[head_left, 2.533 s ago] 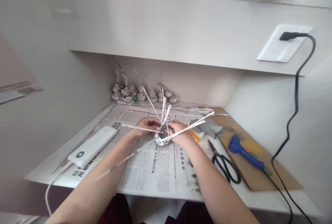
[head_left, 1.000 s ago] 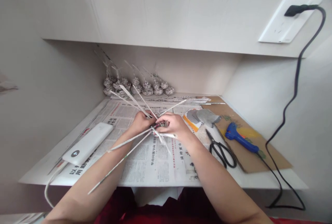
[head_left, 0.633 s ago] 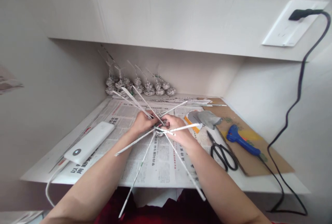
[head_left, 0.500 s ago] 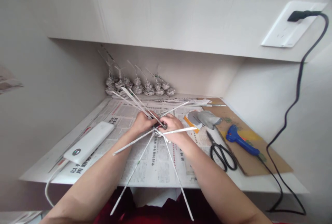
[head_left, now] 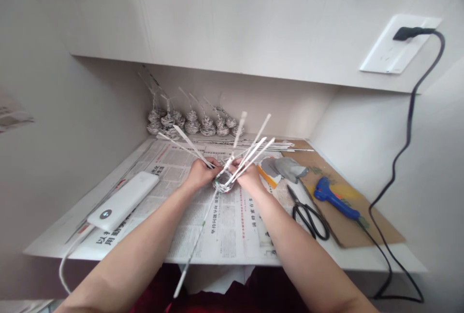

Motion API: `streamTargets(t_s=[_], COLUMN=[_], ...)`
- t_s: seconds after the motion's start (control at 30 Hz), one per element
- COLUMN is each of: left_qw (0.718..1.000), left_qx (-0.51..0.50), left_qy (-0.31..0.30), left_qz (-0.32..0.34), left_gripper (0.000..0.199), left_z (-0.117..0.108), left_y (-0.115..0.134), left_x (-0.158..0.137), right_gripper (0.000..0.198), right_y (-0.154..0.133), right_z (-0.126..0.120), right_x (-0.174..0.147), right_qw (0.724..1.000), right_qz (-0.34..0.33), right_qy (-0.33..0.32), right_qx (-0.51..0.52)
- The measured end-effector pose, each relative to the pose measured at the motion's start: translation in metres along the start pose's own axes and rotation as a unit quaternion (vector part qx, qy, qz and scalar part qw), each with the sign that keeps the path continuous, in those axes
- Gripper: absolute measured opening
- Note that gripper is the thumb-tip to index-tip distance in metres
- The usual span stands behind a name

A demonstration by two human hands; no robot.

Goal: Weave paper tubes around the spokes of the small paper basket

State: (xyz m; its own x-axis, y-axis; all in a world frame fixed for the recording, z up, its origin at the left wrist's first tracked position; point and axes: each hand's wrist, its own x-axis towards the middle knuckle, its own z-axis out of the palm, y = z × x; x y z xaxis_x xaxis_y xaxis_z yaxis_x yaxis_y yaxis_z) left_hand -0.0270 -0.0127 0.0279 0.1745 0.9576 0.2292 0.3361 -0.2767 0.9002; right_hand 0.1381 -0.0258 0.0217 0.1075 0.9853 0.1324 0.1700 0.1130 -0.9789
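Note:
Between my hands is a small round woven paper piece (head_left: 220,186), made of rolled newspaper strips, with its hollow top facing me. Several paper sticks (head_left: 253,154) fan out of it, most pointing up and away. One long paper stick (head_left: 195,240) runs from it down toward me past the table edge. My left hand (head_left: 201,173) is closed on the left rim, fingers pinching near the base of the sticks. On the right side my right hand (head_left: 248,174) grips the woven piece, its fingers partly hidden behind the sticks.
Newspaper (head_left: 174,158) covers the table. Several gourd-shaped woven pieces (head_left: 207,125) stand at the back, near loose paper sticks (head_left: 250,145). A white power bank (head_left: 126,199) lies left. At right are black scissors (head_left: 311,219), a blue glue gun (head_left: 337,202) on cardboard (head_left: 377,228), and a cable (head_left: 393,151).
The woven piece has turned so its hollow top shows. Sticks that pointed sideways and toward me now point up and away; one still points at me. Both hands have shifted to its sides.

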Motion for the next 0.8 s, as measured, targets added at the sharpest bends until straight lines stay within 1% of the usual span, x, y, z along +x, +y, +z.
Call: streamTargets(t_s=[0.07,0.17,0.23,0.3,0.37,0.47,0.63,0.8], left_qw=[1.000,0.999,0.999,1.000,1.000,0.999,0.994,0.992], left_qx=[-0.010,-0.029,-0.032,-0.028,-0.023,-0.018,-0.033,-0.043], left_qy=[0.007,0.008,0.006,0.006,0.012,0.038,0.102,0.111], left_qz=[-0.006,-0.019,-0.015,-0.007,-0.004,-0.004,0.018,0.030], left_gripper=[0.012,0.012,0.014,0.015,0.016,0.017,0.015,0.013], left_z=[0.002,0.003,0.004,0.005,0.006,0.010,0.018,0.023], left_y=[-0.001,-0.003,-0.005,-0.006,-0.005,-0.003,-0.002,-0.007], left_x=[0.000,0.000,0.001,0.001,0.001,-0.002,-0.005,-0.004], right_gripper=[0.018,0.016,0.015,0.013,0.012,0.018,0.023,0.022], right_y=[0.004,0.004,0.002,0.000,0.000,0.006,0.014,0.012], right_z=[-0.002,-0.002,-0.002,-0.001,0.002,0.006,0.010,0.011], right_x=[0.001,0.000,-0.003,-0.006,-0.007,-0.004,0.003,0.001], right_qw=[0.999,0.997,0.995,0.992,0.990,0.993,0.992,0.980], right_qz=[-0.026,-0.027,-0.037,-0.052,-0.056,-0.047,-0.027,0.040], right_qy=[-0.002,-0.006,-0.007,0.012,0.047,0.083,0.111,0.120], right_qx=[-0.043,-0.069,-0.090,-0.115,-0.123,-0.075,0.049,0.155])
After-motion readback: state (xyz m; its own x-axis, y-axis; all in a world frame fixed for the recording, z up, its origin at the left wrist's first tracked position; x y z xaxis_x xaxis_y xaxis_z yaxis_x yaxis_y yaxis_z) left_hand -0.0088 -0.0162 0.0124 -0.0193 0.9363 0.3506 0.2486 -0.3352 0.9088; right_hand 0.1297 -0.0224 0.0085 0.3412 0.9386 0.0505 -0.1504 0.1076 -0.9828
